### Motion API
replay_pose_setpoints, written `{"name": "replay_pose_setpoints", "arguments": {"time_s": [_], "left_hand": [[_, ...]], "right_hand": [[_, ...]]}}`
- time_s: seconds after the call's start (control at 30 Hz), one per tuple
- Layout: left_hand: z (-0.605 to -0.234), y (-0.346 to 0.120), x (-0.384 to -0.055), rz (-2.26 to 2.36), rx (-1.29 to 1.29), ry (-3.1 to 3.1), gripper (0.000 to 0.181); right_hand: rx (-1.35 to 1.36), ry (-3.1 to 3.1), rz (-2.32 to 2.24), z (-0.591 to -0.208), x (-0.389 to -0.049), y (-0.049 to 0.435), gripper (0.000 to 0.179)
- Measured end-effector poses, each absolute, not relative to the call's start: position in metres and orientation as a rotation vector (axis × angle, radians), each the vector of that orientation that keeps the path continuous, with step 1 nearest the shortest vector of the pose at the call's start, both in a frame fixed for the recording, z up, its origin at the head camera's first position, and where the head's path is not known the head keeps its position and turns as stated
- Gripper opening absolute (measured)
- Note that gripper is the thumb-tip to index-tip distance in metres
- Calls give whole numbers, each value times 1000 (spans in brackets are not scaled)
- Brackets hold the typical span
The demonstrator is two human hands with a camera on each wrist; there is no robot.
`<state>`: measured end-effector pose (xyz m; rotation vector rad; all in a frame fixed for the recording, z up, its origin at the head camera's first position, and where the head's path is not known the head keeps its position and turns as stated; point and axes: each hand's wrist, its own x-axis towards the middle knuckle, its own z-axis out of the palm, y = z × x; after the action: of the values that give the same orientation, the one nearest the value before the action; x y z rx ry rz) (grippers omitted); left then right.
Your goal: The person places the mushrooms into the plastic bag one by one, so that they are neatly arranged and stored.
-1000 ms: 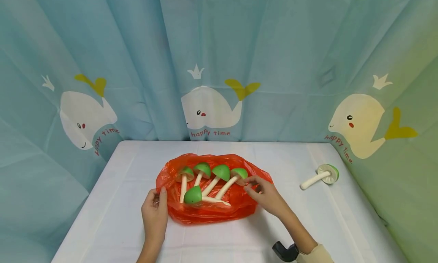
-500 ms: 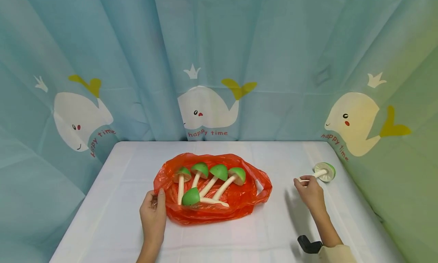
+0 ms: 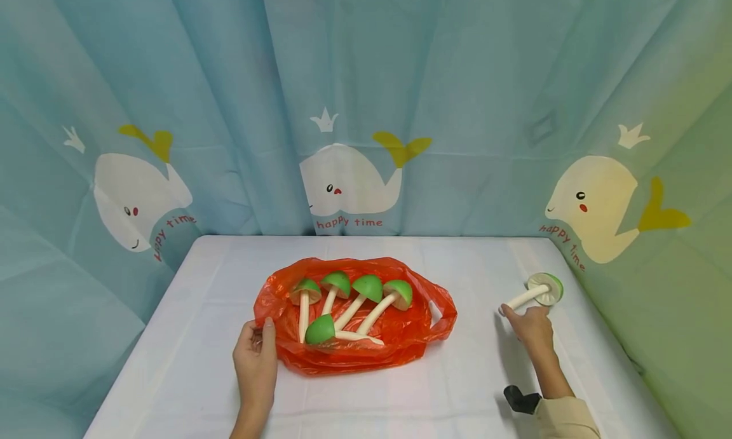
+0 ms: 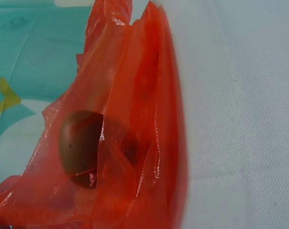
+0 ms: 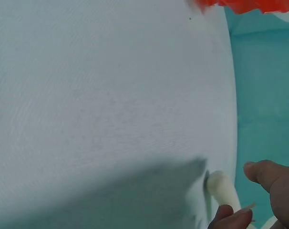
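Note:
At the left end of a red plastic bag (image 3: 394, 353), my left hand (image 3: 255, 366) pinches the bag's edge between thumb and fingers. Several toy mushrooms with green caps (image 3: 368, 288) and white stems lie in the bag's open mouth. My right hand (image 3: 533, 331) is at the stem of a separate mushroom (image 3: 528, 294) on the right of the table. In the right wrist view, the thumb and fingers stand apart beside that white stem (image 5: 223, 188). The left wrist view shows the bag's side (image 4: 135, 143) with a dark cap (image 4: 81, 143) behind the film; the left hand is hidden there.
A white cloth covers the table (image 3: 343, 404). Blue curtains (image 3: 486, 108) printed with whales close off the back and sides. The bag's loop handle (image 3: 443, 315) points right, towards the single mushroom. A black device (image 3: 521, 399) sits at the right wrist.
My right hand has left the bag's right side and moved right to the single mushroom, dipping lower at its stem. The left hand stays at the bag's edge.

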<state>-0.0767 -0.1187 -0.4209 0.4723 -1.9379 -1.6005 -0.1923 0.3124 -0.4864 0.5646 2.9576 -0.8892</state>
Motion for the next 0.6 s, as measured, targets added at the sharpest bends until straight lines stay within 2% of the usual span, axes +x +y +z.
{"name": "replay_pose_setpoints", "arguments": {"time_s": [0.07,0.23,0.37,0.6], "left_hand": [[-420,-118,-77,-1606,474,-1939,15],[-436,-124,-81,-1623,475,-1929,14],[-455,-130,-87,-1651,484,-1918,15],[-461,-131,-87,-1670,478,-1899,17]], "right_hand": [[564,2937,-903,-488,-193,314,70],[511,2906,-994,-498,-193,322,47],[512,2851,-1083,-506,-194,329,50],[536,2853,-1057,-510,-199,330,50]]}}
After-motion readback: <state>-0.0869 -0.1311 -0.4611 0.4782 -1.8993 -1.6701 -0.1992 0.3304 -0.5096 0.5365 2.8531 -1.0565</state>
